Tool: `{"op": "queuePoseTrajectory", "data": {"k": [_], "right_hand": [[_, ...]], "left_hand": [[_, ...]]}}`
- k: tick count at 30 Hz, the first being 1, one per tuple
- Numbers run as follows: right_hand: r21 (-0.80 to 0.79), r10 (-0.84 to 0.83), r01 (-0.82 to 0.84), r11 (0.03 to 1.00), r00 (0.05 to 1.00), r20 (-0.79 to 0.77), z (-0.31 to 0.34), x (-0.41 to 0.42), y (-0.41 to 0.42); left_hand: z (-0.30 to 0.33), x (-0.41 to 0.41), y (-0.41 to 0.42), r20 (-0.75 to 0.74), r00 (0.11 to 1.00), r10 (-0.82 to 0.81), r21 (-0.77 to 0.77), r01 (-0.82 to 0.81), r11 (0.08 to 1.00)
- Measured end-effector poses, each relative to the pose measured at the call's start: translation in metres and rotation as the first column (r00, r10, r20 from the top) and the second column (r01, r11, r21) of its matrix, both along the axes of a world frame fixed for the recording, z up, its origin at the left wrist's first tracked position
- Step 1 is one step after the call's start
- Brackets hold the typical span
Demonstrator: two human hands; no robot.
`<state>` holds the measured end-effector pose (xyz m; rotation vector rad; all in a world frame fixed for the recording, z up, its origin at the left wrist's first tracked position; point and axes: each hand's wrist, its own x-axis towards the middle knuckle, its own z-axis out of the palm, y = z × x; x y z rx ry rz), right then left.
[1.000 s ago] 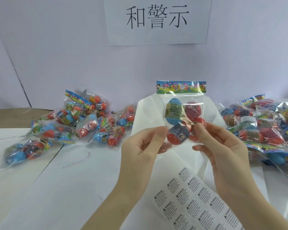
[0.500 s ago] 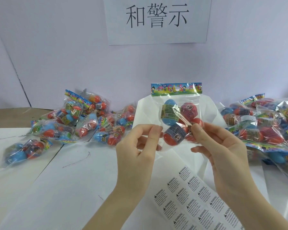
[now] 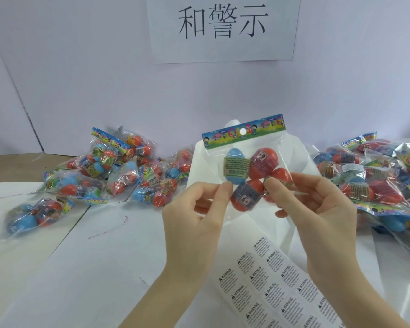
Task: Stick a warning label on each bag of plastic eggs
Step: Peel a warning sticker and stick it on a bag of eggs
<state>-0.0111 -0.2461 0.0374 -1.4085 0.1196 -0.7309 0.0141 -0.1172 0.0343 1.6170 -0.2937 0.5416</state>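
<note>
Head camera, looking forward and down: nearest the lens, a sheet of warning labels (image 3: 273, 287) lies flat on the white table (image 3: 64, 268), its small black-printed stickers in slanting rows running between the person's two forearms. Above the sheet, both hands are raised off the table and hold one bag of plastic eggs (image 3: 250, 166) upright between them. The left hand (image 3: 194, 216) pinches the bag's lower left edge between thumb and forefinger; the right hand (image 3: 317, 207) grips its lower right side, thumb in front on the clear film and fingers curled behind. The two hands are near each other but apart, the bag's lower eggs between their fingertips. Inside the clear bag sit one blue egg and several red ones, each wrapped in a printed band, and a bright cartoon header card (image 3: 244, 134) with a round hang hole tops the bag, tilted up to the right. Behind the held bag lies a white plastic bag (image 3: 301, 152). Farther back, a pile of egg bags (image 3: 118, 171) spreads across the table on the left, and a second heap of egg bags (image 3: 379, 176) on the right. On the pale wall (image 3: 81, 67) beyond hangs a white paper sign (image 3: 223, 27) printed with three large black characters.
</note>
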Motion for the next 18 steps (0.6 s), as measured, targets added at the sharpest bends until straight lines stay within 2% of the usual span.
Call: {"op": "queuePoseTrajectory", "data": {"k": [5, 11, 15, 18], "right_hand": [[-0.043, -0.006, 0.006, 0.999, 1.0, -0.001, -0.001, -0.002, 0.002], [-0.02, 0.102, -0.101, 0.995, 0.995, 0.015, 0.004, -0.003, 0.004], [0.055, 0.129, -0.131, 0.99, 0.991, 0.023, 0.005, -0.001, 0.002], [0.055, 0.156, -0.156, 0.986, 0.988, 0.015, 0.003, -0.001, 0.002]], "left_hand": [[-0.004, 0.002, 0.001, 0.052, 0.995, 0.087, 0.091, -0.092, 0.992], [-0.004, 0.003, 0.002, 0.043, 0.993, 0.113, 0.07, -0.116, 0.991], [0.003, 0.0, 0.002, -0.093, 0.996, -0.007, -0.082, -0.001, 0.997], [0.005, 0.002, 0.001, -0.249, 0.939, -0.237, -0.139, 0.207, 0.968]]}}
